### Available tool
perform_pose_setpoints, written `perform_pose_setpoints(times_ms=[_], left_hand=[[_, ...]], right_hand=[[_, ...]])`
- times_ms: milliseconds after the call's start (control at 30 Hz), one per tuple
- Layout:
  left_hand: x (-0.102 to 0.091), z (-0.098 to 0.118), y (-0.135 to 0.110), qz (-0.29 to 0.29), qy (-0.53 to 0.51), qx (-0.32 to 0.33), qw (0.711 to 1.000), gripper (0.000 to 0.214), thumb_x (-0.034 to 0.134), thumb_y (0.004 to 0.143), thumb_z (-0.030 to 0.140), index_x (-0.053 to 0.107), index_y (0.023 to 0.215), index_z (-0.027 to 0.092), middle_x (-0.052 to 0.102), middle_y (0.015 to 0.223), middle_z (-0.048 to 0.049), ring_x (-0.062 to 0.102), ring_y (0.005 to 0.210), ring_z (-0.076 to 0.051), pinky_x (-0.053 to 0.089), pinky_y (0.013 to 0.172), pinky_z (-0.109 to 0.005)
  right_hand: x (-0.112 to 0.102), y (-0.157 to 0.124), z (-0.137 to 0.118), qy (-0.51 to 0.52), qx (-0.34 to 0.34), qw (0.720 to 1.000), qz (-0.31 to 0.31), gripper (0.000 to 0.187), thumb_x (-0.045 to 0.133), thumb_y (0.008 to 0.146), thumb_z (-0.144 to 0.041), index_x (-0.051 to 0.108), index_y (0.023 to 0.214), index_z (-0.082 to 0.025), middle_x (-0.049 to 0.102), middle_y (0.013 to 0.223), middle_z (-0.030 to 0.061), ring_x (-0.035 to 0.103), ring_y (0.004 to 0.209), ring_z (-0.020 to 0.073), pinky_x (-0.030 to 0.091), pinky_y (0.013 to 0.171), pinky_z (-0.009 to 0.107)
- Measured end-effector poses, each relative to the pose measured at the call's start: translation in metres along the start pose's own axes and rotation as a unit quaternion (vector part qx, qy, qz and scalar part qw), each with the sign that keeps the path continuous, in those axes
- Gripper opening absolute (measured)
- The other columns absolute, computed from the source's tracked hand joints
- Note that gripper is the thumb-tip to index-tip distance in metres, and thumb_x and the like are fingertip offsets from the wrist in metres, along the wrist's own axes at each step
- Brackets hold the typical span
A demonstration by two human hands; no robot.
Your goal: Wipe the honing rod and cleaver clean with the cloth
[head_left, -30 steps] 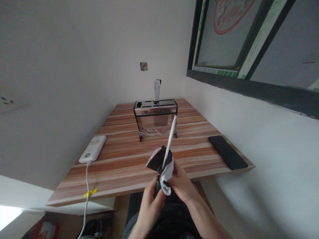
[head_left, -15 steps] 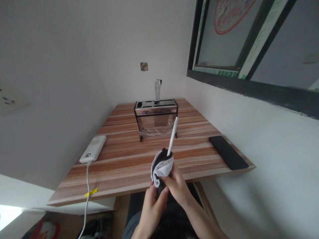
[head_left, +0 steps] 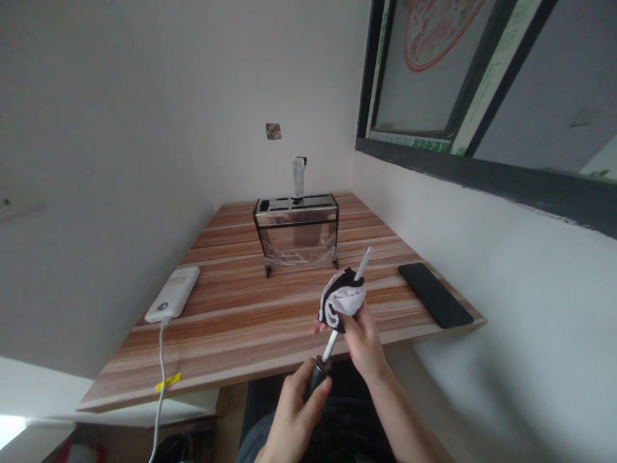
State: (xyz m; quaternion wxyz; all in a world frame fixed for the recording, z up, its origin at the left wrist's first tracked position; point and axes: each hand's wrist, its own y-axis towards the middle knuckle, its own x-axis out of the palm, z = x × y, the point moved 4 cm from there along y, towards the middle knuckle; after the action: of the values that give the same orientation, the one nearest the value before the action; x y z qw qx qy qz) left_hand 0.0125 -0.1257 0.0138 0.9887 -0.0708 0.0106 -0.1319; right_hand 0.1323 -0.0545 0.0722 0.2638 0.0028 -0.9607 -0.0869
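Note:
My left hand [head_left: 295,406] is closed around the black handle of a sharpening steel [head_left: 330,347], just below its metal collar. The pale rod slants up and to the right, over the table's front edge. A white cloth [head_left: 348,301] with black trim is wrapped around the rod's middle. My right hand [head_left: 365,341] grips that cloth, its thumb on the near side; some fingers are hidden behind it. Bare rod shows both above and below the cloth. Behind stands a clear-sided knife block [head_left: 296,218] with a plastic-wrapped handle [head_left: 299,177] sticking up from its top.
On the wood-grain table [head_left: 231,302], a white power bank [head_left: 173,294] lies left with a white cable [head_left: 162,360] hanging over the front edge by yellow tape [head_left: 168,381]. A black phone [head_left: 435,294] lies right. Walls and a dark window frame [head_left: 409,146] border the table.
The cloth in my right hand has slid up the rod, away from the handle, baring the lower rod and collar. The rod now leans further right. The view has shifted slightly.

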Motion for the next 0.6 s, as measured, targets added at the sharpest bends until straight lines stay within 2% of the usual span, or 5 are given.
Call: perform_pose_setpoints(times_ms=[133, 267, 467, 533, 600], left_hand=[[0.010, -0.004, -0.007, -0.056, -0.134, -0.075, 0.987, 0.048, 0.063, 0.075, 0.063, 0.051, 0.090, 0.018, 0.026, 0.052, 0.0118, 0.017, 0.039, -0.002, 0.016, 0.036, -0.015], [0.013, -0.001, -0.012, -0.122, -0.229, -0.106, 0.960, 0.044, 0.068, 0.075, 0.057, 0.046, 0.080, 0.019, 0.024, 0.046, 0.0136, 0.013, 0.036, -0.001, 0.014, 0.034, -0.013], [0.019, -0.005, -0.014, -0.279, -0.379, -0.119, 0.874, 0.040, 0.067, 0.080, 0.048, 0.042, 0.075, 0.019, 0.026, 0.041, 0.0142, 0.011, 0.028, 0.001, 0.011, 0.031, -0.013], [0.019, -0.006, -0.014, -0.312, -0.420, -0.116, 0.844, 0.039, 0.066, 0.081, 0.047, 0.041, 0.074, 0.019, 0.025, 0.040, 0.0146, 0.009, 0.026, 0.001, 0.013, 0.030, -0.013], [0.019, -0.007, -0.014, -0.327, -0.434, -0.121, 0.831, 0.039, 0.066, 0.081, 0.046, 0.040, 0.072, 0.019, 0.025, 0.039, 0.0145, 0.010, 0.024, 0.001, 0.016, 0.029, -0.013]], right_hand=[[-0.005, 0.012, -0.007, 0.009, -0.013, 1.000, -0.006, 0.012, 0.066, 0.079, -0.031, 0.059, 0.081, -0.022, 0.062, 0.056, -0.0030, 0.067, 0.058, 0.0195, 0.056, 0.066, 0.036], [-0.006, 0.022, -0.020, 0.010, -0.017, 1.000, 0.019, 0.020, 0.066, 0.077, -0.039, 0.059, 0.069, -0.022, 0.059, 0.048, -0.0027, 0.063, 0.048, 0.0187, 0.055, 0.062, 0.037], [-0.007, 0.036, -0.033, 0.050, -0.018, 0.998, 0.041, 0.028, 0.068, 0.071, -0.047, 0.055, 0.062, -0.023, 0.051, 0.041, -0.0038, 0.065, 0.056, 0.0222, 0.055, 0.069, 0.043], [-0.005, 0.039, -0.035, 0.066, -0.010, 0.997, 0.039, 0.028, 0.069, 0.070, -0.047, 0.055, 0.064, -0.023, 0.052, 0.043, -0.0033, 0.066, 0.062, 0.0238, 0.056, 0.072, 0.044], [-0.003, 0.041, -0.035, 0.081, -0.006, 0.996, 0.041, 0.028, 0.070, 0.068, -0.047, 0.055, 0.066, -0.024, 0.053, 0.045, -0.0031, 0.067, 0.066, 0.0246, 0.056, 0.073, 0.045]])
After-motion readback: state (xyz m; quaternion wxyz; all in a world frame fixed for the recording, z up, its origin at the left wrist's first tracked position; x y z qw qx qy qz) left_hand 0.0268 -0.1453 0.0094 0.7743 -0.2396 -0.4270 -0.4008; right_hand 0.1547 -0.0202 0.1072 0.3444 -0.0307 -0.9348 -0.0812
